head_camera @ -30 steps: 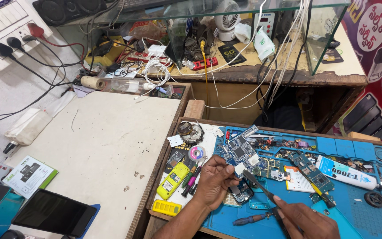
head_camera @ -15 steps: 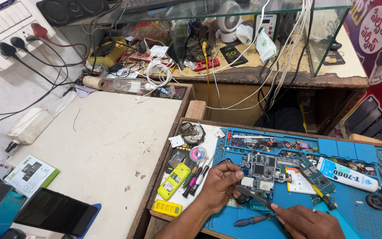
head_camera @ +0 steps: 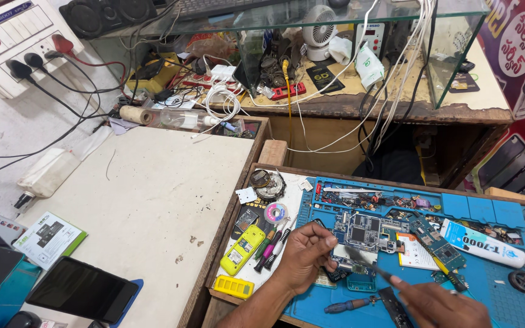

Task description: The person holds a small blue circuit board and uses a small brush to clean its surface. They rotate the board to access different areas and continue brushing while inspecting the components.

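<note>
Your left hand is curled over a small circuit board on the blue work mat, its grip pinning the board's left edge. Your right hand, just below and right of the board, is clenched on a thin dark tool whose tip hovers over the board's lower edge.

The likely trouble, as I judge it: if the tip slips, it could scratch the board or knock off a tiny part. Loose boards crowd the right side of it, and a blue-handled screwdriver lies just below; a sudden jerk could scatter them. A white glue tube lies further right of the board, within elbow's sweep.
</note>
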